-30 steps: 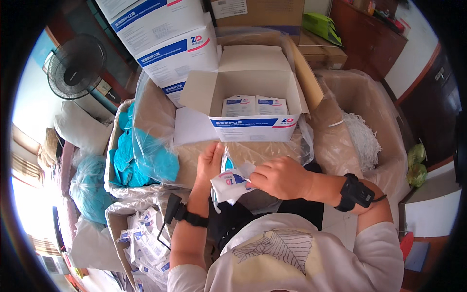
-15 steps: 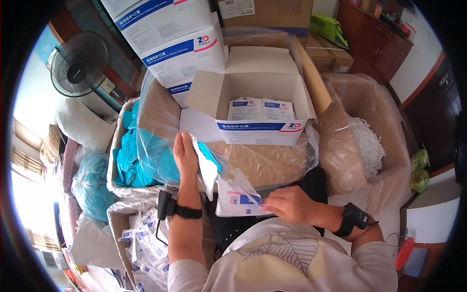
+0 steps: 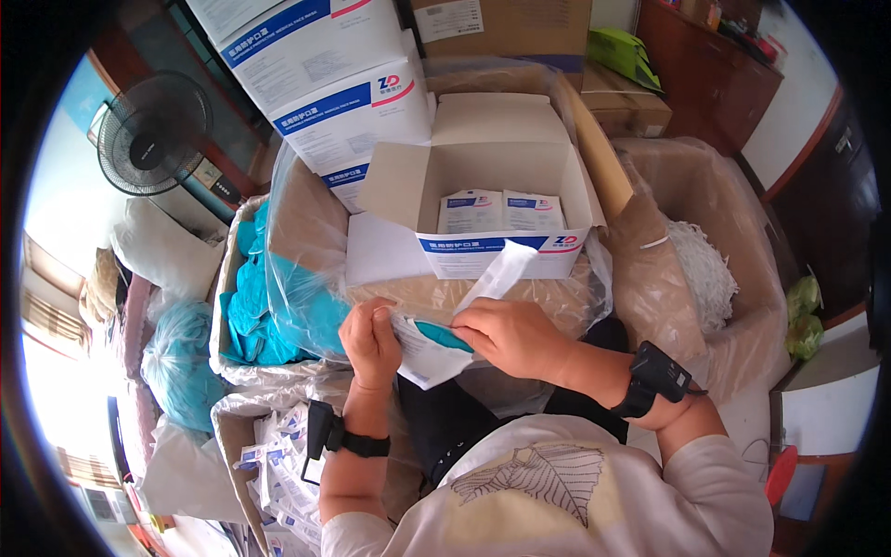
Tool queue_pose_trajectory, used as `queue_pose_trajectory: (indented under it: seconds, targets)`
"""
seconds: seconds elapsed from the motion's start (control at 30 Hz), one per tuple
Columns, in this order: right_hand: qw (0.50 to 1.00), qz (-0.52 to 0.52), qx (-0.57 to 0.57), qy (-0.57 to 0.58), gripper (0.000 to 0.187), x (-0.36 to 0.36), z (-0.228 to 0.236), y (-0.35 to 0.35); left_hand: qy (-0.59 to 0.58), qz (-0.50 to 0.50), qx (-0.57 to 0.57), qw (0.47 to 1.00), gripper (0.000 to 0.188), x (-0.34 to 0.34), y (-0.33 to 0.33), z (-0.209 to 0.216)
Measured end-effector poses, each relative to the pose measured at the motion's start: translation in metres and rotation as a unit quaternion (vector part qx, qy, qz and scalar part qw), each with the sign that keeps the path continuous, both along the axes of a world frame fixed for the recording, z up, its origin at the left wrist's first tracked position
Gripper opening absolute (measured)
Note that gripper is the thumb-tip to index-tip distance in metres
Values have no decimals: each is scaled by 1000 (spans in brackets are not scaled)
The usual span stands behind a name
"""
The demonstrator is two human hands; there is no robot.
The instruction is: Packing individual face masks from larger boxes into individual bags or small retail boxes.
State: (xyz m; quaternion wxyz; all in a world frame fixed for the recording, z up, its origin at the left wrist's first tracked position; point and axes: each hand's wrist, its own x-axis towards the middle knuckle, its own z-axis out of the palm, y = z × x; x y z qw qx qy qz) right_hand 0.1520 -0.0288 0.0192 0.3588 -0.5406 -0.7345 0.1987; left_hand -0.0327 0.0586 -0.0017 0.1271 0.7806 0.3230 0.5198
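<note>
- Packet (image 3: 429, 357): a flat white pouch, torn open, held just above the person's lap and in front of the open white carton (image 3: 483, 200); a teal mask (image 3: 444, 334) shows at its mouth, and a long white flap (image 3: 497, 277) of the wrapper stands up from it toward the carton's front.
- Hands: the left hand (image 3: 369, 342) pinches the packet's left edge, thumb on top; the right hand (image 3: 509, 336) closes over the torn mouth, fingers on the teal mask; both grasping, neither released.
- Handling, as a judgement: very light and limp; thin film and soft fabric, so nothing fragile; the film looks slick, so a pinch at the edge or corner should hold better than a flat press; the mask is best taken by its exposed end.
- Surface: no desk in view; the carton rests on a clear plastic bag (image 3: 520, 297) lining a cardboard box, with more sealed packets (image 3: 501, 212) upright inside the carton.
- Room: a bag of teal masks (image 3: 255, 306) to the left; a heap of white packets (image 3: 278, 464) at lower left; a bag of white elastic strings (image 3: 705, 274) to the right; stacked cartons (image 3: 325, 74) and a black fan (image 3: 153, 135) behind.
</note>
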Motion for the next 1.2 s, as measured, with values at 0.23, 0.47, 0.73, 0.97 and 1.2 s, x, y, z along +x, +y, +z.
queue_pose_trajectory:
  seconds: [0.23,0.47,0.73,0.97,1.2]
  targets:
    - [998,-21,40,-33,19,-13,2,-6,-41,74,-41,996,12,-2,-3,-17]
    - [997,-14,-23,76,19,-25,-2,1,-35,67,-39,996,9,1,-3,-13]
    - [966,-86,63,235,17,5,5,16,-55,79,-57,994,11,-5,0,-19]
    - [948,156,-177,216,19,75,43,28,-63,-8,-2,998,13,-20,4,-15]
    - [982,166,-46,-83,15,6,29,27,-34,-103,57,992,7,-12,2,-3]
